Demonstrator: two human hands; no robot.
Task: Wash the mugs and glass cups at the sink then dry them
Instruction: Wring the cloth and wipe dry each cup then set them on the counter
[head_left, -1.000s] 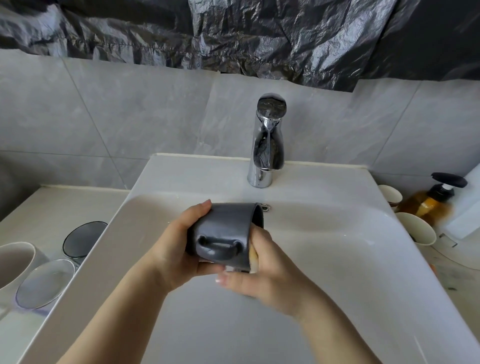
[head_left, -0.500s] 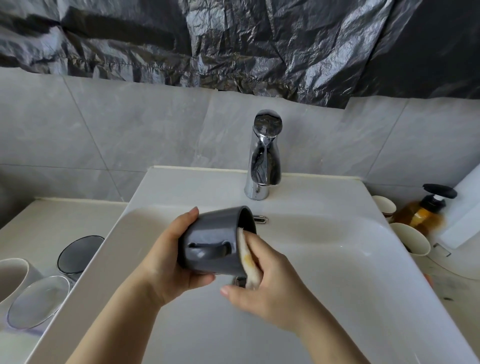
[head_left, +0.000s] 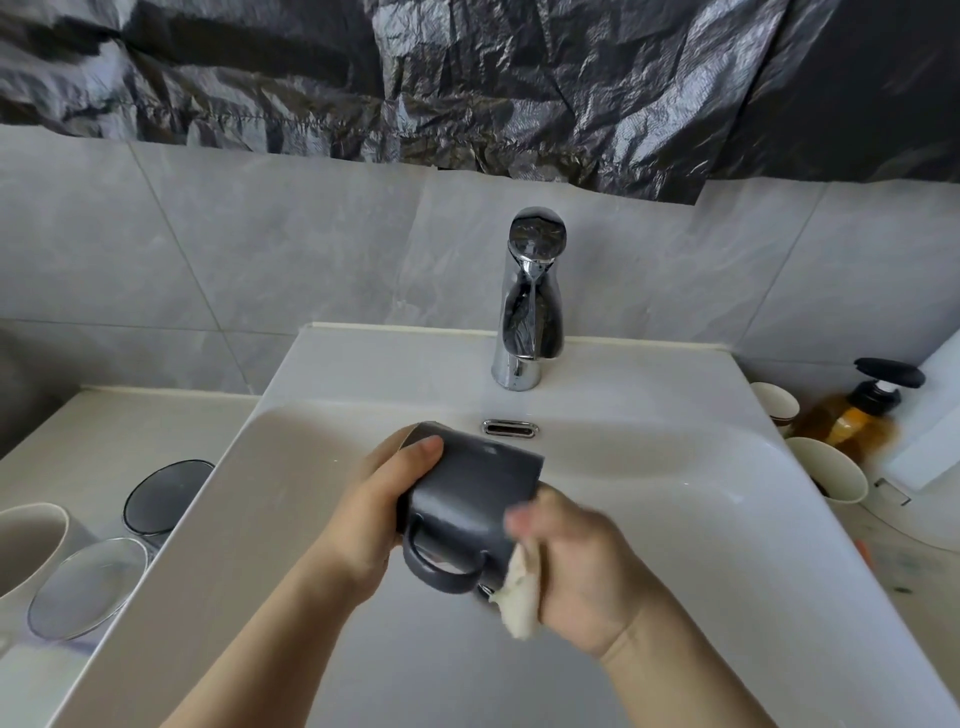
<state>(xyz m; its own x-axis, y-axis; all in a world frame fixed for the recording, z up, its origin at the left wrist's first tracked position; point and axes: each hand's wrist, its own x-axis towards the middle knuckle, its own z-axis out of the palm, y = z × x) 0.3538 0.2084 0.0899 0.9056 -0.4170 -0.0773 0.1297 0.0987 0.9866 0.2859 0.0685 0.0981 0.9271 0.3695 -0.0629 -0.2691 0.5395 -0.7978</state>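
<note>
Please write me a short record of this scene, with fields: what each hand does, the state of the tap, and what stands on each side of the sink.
left hand: grips the dark grey mug, which is tilted on its side over the sink
right hand: holds a pale sponge against the mug, near its handle
tap: no water stream visible
left of sink: white mug, clear glass, dark glass
right of sink: far cream cup, near cream cup, amber soap bottle
</note>
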